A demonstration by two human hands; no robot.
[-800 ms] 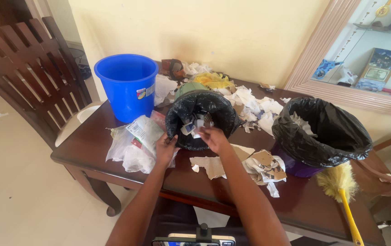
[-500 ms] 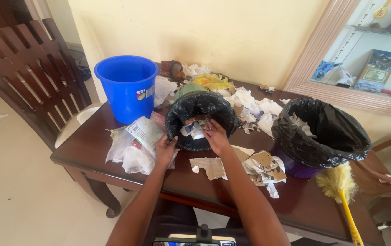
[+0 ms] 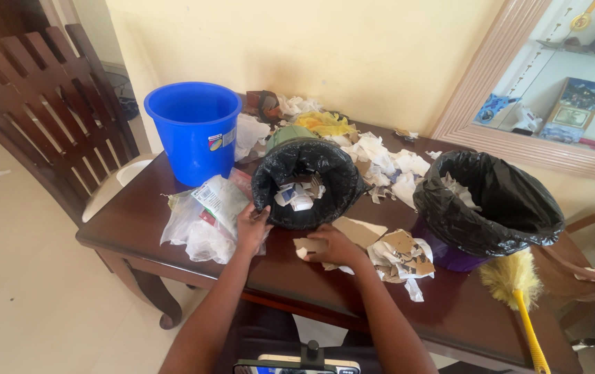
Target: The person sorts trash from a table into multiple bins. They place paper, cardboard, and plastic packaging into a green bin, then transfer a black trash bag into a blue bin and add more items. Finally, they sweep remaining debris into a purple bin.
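Note:
A small bin lined with a black bag (image 3: 332,170) stands mid-table with paper scraps (image 3: 299,195) inside. My left hand (image 3: 252,228) grips the bin's near left rim. My right hand (image 3: 334,246) lies palm-down on a torn piece of brown cardboard (image 3: 310,244) on the table just in front of the bin, fingers closing on it. More torn cardboard and paper (image 3: 401,253) lie to the right of that hand.
A blue bucket (image 3: 194,130) stands at the back left, with clear plastic wrappers (image 3: 204,218) in front of it. A larger black-bagged bin (image 3: 491,201) sits at the right. White and yellow paper waste (image 3: 374,156) is piled behind. A yellow feather duster (image 3: 519,291) lies front right. A wooden chair (image 3: 48,118) stands at left.
My right hand has come out of the small bin's mouth and dropped down onto the cardboard piece on the table. My left hand stays on the bin's rim.

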